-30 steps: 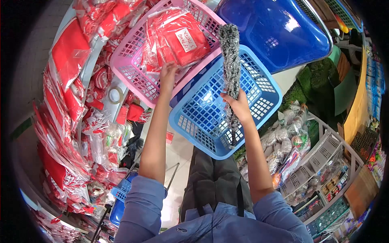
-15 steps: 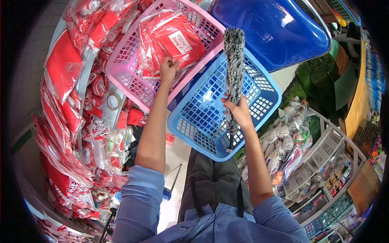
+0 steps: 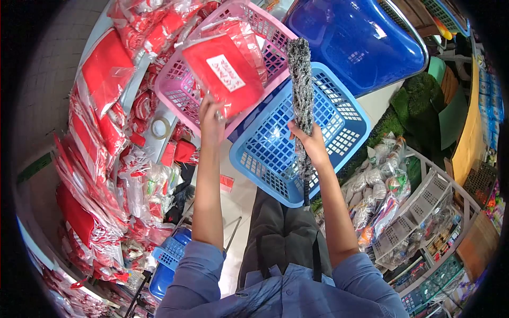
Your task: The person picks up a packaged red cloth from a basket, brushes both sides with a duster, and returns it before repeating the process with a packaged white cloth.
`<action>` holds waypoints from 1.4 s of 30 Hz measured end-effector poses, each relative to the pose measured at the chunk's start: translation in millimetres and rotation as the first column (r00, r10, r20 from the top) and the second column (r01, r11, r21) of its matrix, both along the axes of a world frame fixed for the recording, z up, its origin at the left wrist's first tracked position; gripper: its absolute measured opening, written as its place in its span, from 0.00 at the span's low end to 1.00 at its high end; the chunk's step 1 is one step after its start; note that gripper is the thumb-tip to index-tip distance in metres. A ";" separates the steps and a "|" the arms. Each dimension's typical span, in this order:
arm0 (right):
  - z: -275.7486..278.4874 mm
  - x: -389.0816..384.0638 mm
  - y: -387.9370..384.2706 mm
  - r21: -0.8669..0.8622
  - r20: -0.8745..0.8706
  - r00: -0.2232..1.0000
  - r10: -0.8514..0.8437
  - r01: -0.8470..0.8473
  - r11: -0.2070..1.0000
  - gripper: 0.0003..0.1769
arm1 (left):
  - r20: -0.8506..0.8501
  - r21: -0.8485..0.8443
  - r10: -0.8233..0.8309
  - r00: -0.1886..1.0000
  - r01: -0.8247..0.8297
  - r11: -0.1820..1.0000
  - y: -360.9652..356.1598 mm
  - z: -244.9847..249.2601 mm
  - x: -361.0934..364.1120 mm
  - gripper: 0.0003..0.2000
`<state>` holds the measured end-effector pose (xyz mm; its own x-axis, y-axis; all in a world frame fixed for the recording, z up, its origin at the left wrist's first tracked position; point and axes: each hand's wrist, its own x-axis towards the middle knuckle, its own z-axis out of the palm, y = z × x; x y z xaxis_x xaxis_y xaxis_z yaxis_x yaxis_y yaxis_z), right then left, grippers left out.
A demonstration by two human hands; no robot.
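My left hand pinches the lower edge of a red packet in clear plastic, which has a white handwritten label. The packet is raised over the pink basket, where more clear plastic and red show behind it. My right hand is wrapped round a long, fuzzy black and silver bundle. That bundle is held lengthwise over the light blue basket, whose latticed inside shows below it.
Heaps of red plastic-wrapped goods fill the left side, with a tape roll beside them. A shiny blue container stands at the top. Wrapped bundles and a grey rack are at the right.
My left hand has lifted the red packet and moved slightly down and left with it. My right hand still holds the fuzzy bundle in nearly the same place. The view has shifted slightly.
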<state>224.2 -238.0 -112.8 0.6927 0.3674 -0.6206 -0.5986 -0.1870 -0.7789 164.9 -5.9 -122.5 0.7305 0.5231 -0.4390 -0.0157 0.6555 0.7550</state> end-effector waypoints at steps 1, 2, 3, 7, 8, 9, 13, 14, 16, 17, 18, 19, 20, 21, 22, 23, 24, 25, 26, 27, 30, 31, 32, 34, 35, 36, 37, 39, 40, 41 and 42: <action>4.8 -1.0 -0.5 -0.016 -0.018 0.999 0.027 -0.028 0.999 0.18 | 0.011 -0.056 0.002 1.000 -0.001 0.998 -4.4 17.0 -10.1 0.20; 9.4 -2.4 0.2 0.001 -0.027 1.000 0.014 -0.014 1.000 0.19 | 0.023 -0.112 0.006 1.000 -0.003 0.994 -8.9 30.1 -20.1 0.23; 13.9 -4.4 1.6 0.018 -0.036 0.999 0.001 -0.001 1.000 0.20 | 0.052 -0.115 -0.004 0.999 0.010 0.993 -13.4 34.8 -31.3 0.24; 31.6 -13.8 0.2 0.047 -0.008 0.999 0.040 -0.040 0.998 0.22 | 0.084 -0.160 -0.067 0.994 0.080 0.984 -32.9 36.7 -77.1 0.26; 39.5 -15.6 0.4 0.038 0.010 0.998 0.056 -0.056 0.998 0.22 | 0.073 -0.182 -0.090 0.993 0.102 0.978 -37.8 38.6 -86.7 0.27; 49.8 -12.9 -3.8 -0.029 -0.072 0.987 0.144 -0.146 0.989 0.23 | 0.078 -0.194 -0.094 0.992 0.108 0.975 -41.9 39.5 -94.3 0.26; 75.6 -26.7 -11.0 0.047 0.155 0.982 0.108 -0.117 0.992 0.26 | 0.126 -0.228 -0.121 0.985 0.148 0.962 -55.5 71.4 -104.2 0.26; 88.2 -29.9 -12.7 0.078 0.135 0.987 0.086 -0.097 0.992 0.26 | 0.142 -0.235 -0.132 0.981 0.163 0.958 -58.5 83.9 -105.3 0.26; 115.2 -36.1 -16.8 0.136 0.098 0.994 0.043 -0.057 0.989 0.25 | 0.124 -0.224 -0.146 0.981 0.171 0.960 -61.1 101.9 -109.6 0.29; 126.1 -38.7 -20.1 0.140 0.103 0.994 0.033 -0.048 0.989 0.24 | 0.126 -0.220 -0.167 0.978 0.192 0.956 -62.6 116.2 -110.2 0.31; 139.4 -41.2 -22.8 0.131 0.118 0.993 0.025 -0.040 0.991 0.24 | 0.128 -0.214 -0.188 0.974 0.212 0.953 -64.1 131.1 -110.7 0.33; 153.2 -43.1 -24.9 0.123 0.135 0.991 0.017 -0.034 0.992 0.23 | 0.131 -0.207 -0.208 0.969 0.232 0.951 -65.4 144.9 -111.2 0.35; 166.1 -44.7 -26.4 0.117 0.151 0.988 0.009 -0.027 0.993 0.23 | 0.155 -0.196 -0.190 0.970 0.218 0.956 -66.6 154.0 -112.9 0.37; 175.5 -45.8 -28.7 0.167 0.170 0.985 0.005 -0.033 0.985 0.22 | 0.179 -0.185 -0.172 0.969 0.205 0.961 -68.5 159.5 -115.3 0.39; 184.9 -46.8 -30.4 0.168 0.194 0.981 0.017 -0.050 0.984 0.22 | 0.205 -0.176 -0.153 0.967 0.190 0.966 -70.6 166.3 -116.6 0.41; 195.2 -48.1 -32.0 0.168 0.218 0.976 0.029 -0.067 0.984 0.22 | 0.252 -0.186 -0.193 0.948 0.243 0.952 -68.7 176.2 -119.0 0.42; 206.4 -48.4 -33.9 0.167 0.244 0.969 0.040 -0.083 0.982 0.21 | 0.302 -0.208 -0.167 0.938 0.236 0.949 -68.7 185.3 -120.1 0.41; 221.4 -50.0 -33.9 0.156 0.256 0.965 0.050 -0.093 0.983 0.21 | 0.351 -0.231 -0.140 0.926 0.230 0.945 -69.3 193.7 -121.6 0.40; 233.9 -51.9 -33.4 0.170 0.288 0.957 0.047 -0.099 0.980 0.21 | 0.397 -0.254 -0.112 0.911 0.226 0.940 -69.5 201.5 -123.1 0.39; 245.2 -54.8 -32.0 0.182 0.317 0.947 0.046 -0.108 0.977 0.21 | 0.446 -0.274 -0.099 0.889 0.241 0.931 -68.1 207.6 -125.7 0.36; 276.7 -61.5 -32.6 0.203 0.376 0.926 0.035 -0.120 0.972 0.23 | 0.553 -0.286 -0.074 0.830 0.273 0.919 -69.0 233.6 -129.3 0.29; 283.8 -63.7 -32.3 0.208 0.393 0.919 0.030 -0.120 0.971 0.23 | 0.566 -0.267 -0.074 0.821 0.267 0.926 -71.5 248.5 -131.6 0.28; 290.9 -66.8 -31.6 0.211 0.406 0.914 0.030 -0.126 0.969 0.24 | 0.575 -0.251 -0.067 0.815 0.254 0.934 -74.2 258.7 -134.9 0.26; 305.0 -71.8 -29.0 0.208 0.387 0.920 0.053 -0.143 0.968 0.25 | 0.599 -0.234 -0.053 0.799 0.239 0.942 -74.1 263.6 -136.9 0.23; 309.4 -74.1 -28.3 0.231 0.383 0.922 0.052 -0.150 0.961 0.25 | 0.611 -0.224 -0.048 0.790 0.230 0.947 -73.9 265.6 -138.7 0.21; 313.0 -75.6 -27.7 0.252 0.380 0.924 0.049 -0.155 0.955 0.25 | 0.623 -0.206 -0.048 0.781 0.223 0.953 -74.4 268.0 -142.8 0.21; 310.7 -74.2 -26.4 0.254 0.409 0.910 0.065 -0.182 0.950 0.26 | 0.635 -0.189 -0.050 0.771 0.218 0.958 -76.0 269.3 -146.2 0.22; 309.6 -74.3 -21.6 0.257 0.433 0.899 0.072 -0.199 0.946 0.26 | 0.576 -0.201 0.023 0.817 0.115 0.973 -75.7 254.4 -149.4 0.24; 314.2 -76.4 -17.0 0.259 0.442 0.894 0.076 -0.208 0.943 0.26 | 0.573 -0.181 0.030 0.819 0.091 0.979 -75.6 251.0 -150.9 0.24; 319.0 -79.3 -9.6 0.296 0.462 0.881 0.107 -0.266 0.917 0.26 | 0.569 -0.161 0.041 0.821 0.062 0.985 -71.9 246.4 -154.4 0.25; 325.5 -82.6 -3.9 0.304 0.449 0.882 0.144 -0.302 0.904 0.26 | 0.562 -0.139 0.058 0.825 0.026 0.990 -67.6 242.6 -159.6 0.26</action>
<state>141.6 -241.9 212.7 0.7249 0.6818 -0.0985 -0.1891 0.0594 -0.9802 5.3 -73.5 120.1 0.8639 0.5033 -0.0204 -0.4222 0.7456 0.5157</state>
